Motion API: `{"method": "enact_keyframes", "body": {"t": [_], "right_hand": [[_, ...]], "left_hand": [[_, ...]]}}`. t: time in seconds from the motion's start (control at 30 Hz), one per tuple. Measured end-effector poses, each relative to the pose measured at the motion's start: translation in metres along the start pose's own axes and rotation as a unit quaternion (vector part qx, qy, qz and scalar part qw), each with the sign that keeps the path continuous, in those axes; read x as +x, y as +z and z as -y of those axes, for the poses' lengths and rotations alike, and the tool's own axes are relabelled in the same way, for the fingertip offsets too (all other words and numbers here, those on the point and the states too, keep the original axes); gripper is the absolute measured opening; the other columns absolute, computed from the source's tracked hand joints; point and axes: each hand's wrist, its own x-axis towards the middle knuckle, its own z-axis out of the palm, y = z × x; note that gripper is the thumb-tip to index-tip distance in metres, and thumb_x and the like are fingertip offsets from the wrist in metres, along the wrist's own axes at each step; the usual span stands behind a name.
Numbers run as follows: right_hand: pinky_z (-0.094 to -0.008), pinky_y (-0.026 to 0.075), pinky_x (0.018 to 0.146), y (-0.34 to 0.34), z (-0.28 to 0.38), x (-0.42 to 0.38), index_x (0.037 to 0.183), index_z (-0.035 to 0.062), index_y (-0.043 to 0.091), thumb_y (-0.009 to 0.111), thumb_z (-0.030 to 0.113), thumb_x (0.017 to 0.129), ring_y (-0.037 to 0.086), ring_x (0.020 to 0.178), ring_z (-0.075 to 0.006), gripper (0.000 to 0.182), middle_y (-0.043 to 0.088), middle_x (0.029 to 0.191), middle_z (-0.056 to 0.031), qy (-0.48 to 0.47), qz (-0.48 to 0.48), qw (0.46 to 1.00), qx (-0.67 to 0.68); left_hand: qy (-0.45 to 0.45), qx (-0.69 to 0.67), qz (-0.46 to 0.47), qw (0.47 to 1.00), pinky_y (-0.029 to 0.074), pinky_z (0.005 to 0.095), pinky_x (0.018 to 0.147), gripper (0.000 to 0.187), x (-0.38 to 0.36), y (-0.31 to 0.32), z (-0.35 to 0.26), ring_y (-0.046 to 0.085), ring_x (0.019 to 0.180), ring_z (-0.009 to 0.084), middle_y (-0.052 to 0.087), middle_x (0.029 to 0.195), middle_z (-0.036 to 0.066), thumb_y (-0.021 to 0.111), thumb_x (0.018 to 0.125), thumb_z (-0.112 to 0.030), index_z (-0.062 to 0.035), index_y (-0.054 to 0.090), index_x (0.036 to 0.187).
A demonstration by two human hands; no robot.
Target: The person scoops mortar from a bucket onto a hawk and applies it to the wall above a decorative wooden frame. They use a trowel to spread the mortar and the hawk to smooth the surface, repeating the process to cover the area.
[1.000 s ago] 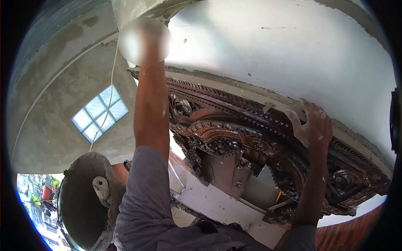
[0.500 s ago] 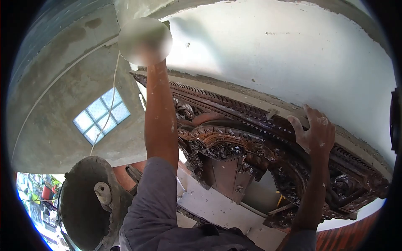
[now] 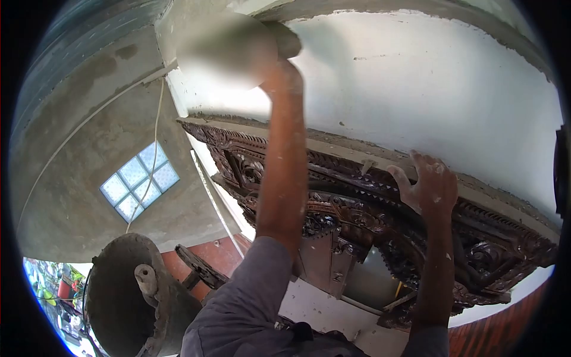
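Note:
My left hand is raised against the upper white wall, and a blur hides most of its fingers. A grey-green piece with a rounded edge sticks out of the blur beside it; its kind cannot be made out. My right hand rests with fingers spread on the ledge along the top of a dark carved wooden frame, thumb toward the left. It holds nothing that I can see.
A cement-caked bucket hangs or stands at lower left. Beyond it are a glass-block window, a loose cable and a grey plastered wall. A thin white strip leans near the carved frame's left end.
My left hand has moved right along the upper wall, with the grey-green piece moving along with it. My right hand stays on the ledge, while the view has shifted slightly.

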Motion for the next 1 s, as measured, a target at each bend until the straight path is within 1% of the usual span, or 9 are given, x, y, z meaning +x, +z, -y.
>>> {"method": "enact_keyframes", "body": {"t": [0.13, 0.3, 0.4, 0.47, 0.53, 0.6, 0.7, 0.87, 1.0], "right_hand": [[-0.0429, 0.056, 0.073, 0.0, -0.001, 0.001, 0.112, 0.0077, 0.067, 0.056, 0.06, 0.087, 0.069, 0.083, -0.0337, 0.059, 0.07, 0.094, -0.0139, -0.005, 0.0, 1.0, 0.003], [-0.0446, 0.055, 0.074, -0.003, -0.003, 0.001, 0.107, 0.0065, 0.068, 0.058, 0.058, 0.087, 0.069, 0.083, -0.0343, 0.056, 0.07, 0.095, -0.0142, 0.022, 0.036, 0.998, 0.043], [-0.0455, 0.054, 0.076, 0.001, -0.017, -0.004, 0.107, 0.0062, 0.067, 0.06, 0.055, 0.086, 0.069, 0.085, -0.0346, 0.054, 0.07, 0.094, -0.0152, 0.028, 0.061, 0.992, 0.104], [-0.0456, 0.052, 0.081, -0.006, -0.016, -0.007, 0.106, 0.0065, 0.067, 0.062, 0.055, 0.084, 0.067, 0.091, -0.0349, 0.053, 0.069, 0.097, -0.017, 0.103, 0.081, 0.971, 0.198], [-0.0454, 0.051, 0.083, -0.003, -0.009, -0.006, 0.103, 0.0068, 0.068, 0.064, 0.056, 0.083, 0.066, 0.093, -0.0352, 0.053, 0.069, 0.096, -0.0188, 0.127, 0.059, 0.969, 0.204], [-0.0451, 0.052, 0.082, 0.028, 0.0, -0.002, 0.099, 0.0069, 0.068, 0.063, 0.056, 0.083, 0.067, 0.09, -0.0355, 0.052, 0.069, 0.09, -0.02, 0.073, -0.004, 0.992, 0.099], [-0.0463, 0.051, 0.081, -0.019, -0.001, 0.005, 0.098, 0.0068, 0.069, 0.062, 0.058, 0.083, 0.067, 0.087, -0.0362, 0.054, 0.068, 0.085, -0.0212, 0.05, 0.114, 0.988, 0.091], [-0.0469, 0.051, 0.083, -0.015, -0.003, 0.003, 0.1, 0.0055, 0.069, 0.058, 0.058, 0.086, 0.067, 0.091, -0.0355, 0.056, 0.069, 0.093, -0.0184, 0.033, 0.094, 0.991, 0.089], [-0.0473, 0.05, 0.083, 0.028, -0.012, -0.002, 0.1, 0.0071, 0.07, 0.06, 0.056, 0.085, 0.066, 0.092, -0.0346, 0.052, 0.07, 0.097, -0.0155, 0.031, 0.026, 0.997, 0.067]], "left_hand": [[0.054, 0.058, 0.013, 0.997, 0.046, 0.0397, 0.102, 0.088, -0.087, 0.072, 0.003, 0.046, 0.119, 0.0306, 0.037, 0.137, 0.019, 0.064, 0.086, -0.004, -0.0101, 0.005, 0.15], [0.025, 0.256, -0.016, 0.966, 0.05, 0.0386, 0.092, 0.075, -0.152, 0.132, 0.013, 0.055, 0.106, 0.0268, 0.043, 0.134, 0.016, 0.062, 0.086, -0.004, -0.0111, 0.019, 0.147], [0.266, 0.607, 0.104, 0.741, 0.049, 0.041, 0.091, 0.068, -0.183, 0.125, 0.062, 0.058, 0.106, 0.0247, 0.051, 0.134, 0.013, 0.064, 0.083, -0.008, -0.0053, 0.033, 0.143], [0.322, 0.598, 0.144, 0.72, 0.045, 0.0423, 0.096, 0.065, -0.211, 0.145, 0.097, 0.058, 0.107, 0.0237, 0.052, 0.135, 0.012, 0.065, 0.084, -0.012, -0.0041, 0.038, 0.142], [0.231, 0.347, 0.125, 0.9, 0.039, 0.0424, 0.104, 0.064, -0.251, 0.181, 0.14, 0.058, 0.109, 0.0225, 0.05, 0.137, 0.011, 0.063, 0.087, -0.015, -0.0075, 0.035, 0.144], [0.141, 0.17, 0.09, 0.971, 0.036, 0.0429, 0.108, 0.063, -0.286, 0.213, 0.166, 0.056, 0.111, 0.0231, 0.048, 0.138, 0.012, 0.061, 0.089, -0.015, -0.01, 0.034, 0.145], [0.109, 0.236, 0.079, 0.962, 0.036, 0.0446, 0.107, 0.062, -0.338, 0.243, 0.136, 0.051, 0.117, 0.0268, 0.043, 0.141, 0.016, 0.059, 0.088, -0.01, -0.0123, 0.035, 0.145], [0.14, 0.443, 0.203, 0.862, 0.036, 0.0475, 0.107, 0.063, -0.408, 0.227, 0.03, 0.043, 0.126, 0.0329, 0.034, 0.145, 0.023, 0.055, 0.088, -0.003, -0.0163, 0.035, 0.146], [0.015, 0.556, 0.361, 0.749, 0.046, 0.0485, 0.087, 0.06, -0.341, 0.148, -0.043, 0.061, 0.095, 0.0375, 0.052, 0.129, 0.021, 0.053, 0.084, -0.003, -0.012, 0.041, 0.143]]}}
